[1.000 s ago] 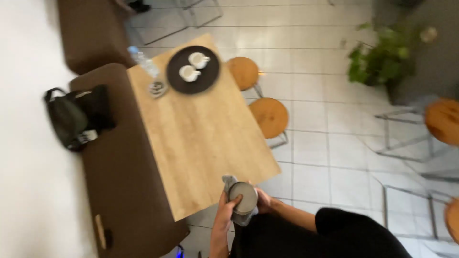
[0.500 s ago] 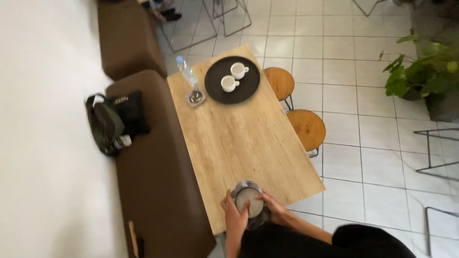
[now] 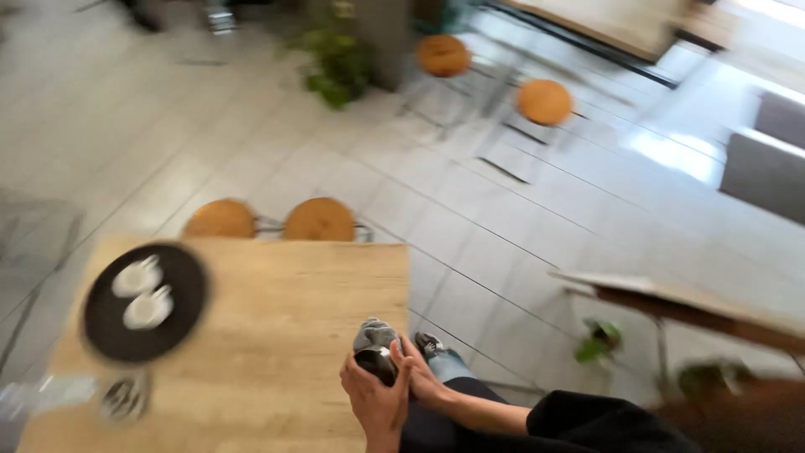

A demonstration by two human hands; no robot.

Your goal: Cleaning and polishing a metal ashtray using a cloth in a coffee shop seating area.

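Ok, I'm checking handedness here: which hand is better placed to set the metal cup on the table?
Probably the left hand: it wraps the metal cup over the wooden table, while the right hand sits past the table's edge.

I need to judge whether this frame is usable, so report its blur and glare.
Head view: motion blur smears the whole frame; the black tray and its two white cups are soft-edged; the hands around the metal container are slightly sharper; glare whitens the floor tiles at upper right.
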